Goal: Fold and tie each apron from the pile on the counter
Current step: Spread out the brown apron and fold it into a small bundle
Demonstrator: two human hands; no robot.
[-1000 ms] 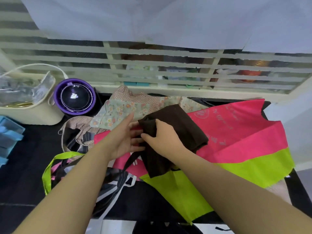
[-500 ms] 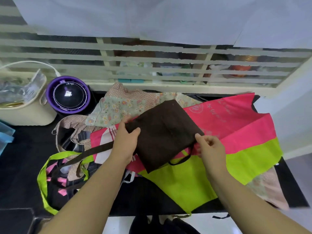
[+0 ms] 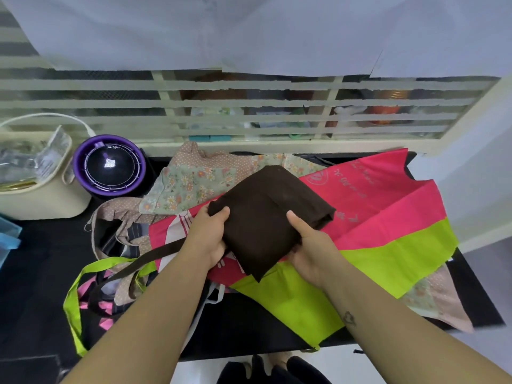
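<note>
Brown apron: folded into a compact pad at centre of frame, held just above the pink and green apron.

Left hand: grips the pad's left corner, thumb on top, fingers underneath.

Right hand: grips the near right edge, thumb on top, fingers underneath.

Brown strap: one length trails loose from under the left hand toward lower left. It is not wound round the pad.

Status, by judgement: folding of this item looks complete or nearly so. Its tie is outstanding.

Remaining stock, unfolded:
- pink and green apron, spread over the right half of the black counter;
- floral apron, upper centre;
- dotted beige apron, behind the floral one;
- dark and striped cloth with a lime-green strap, heaped at left.

No tied bundle is identifiable anywhere in view.
</note>
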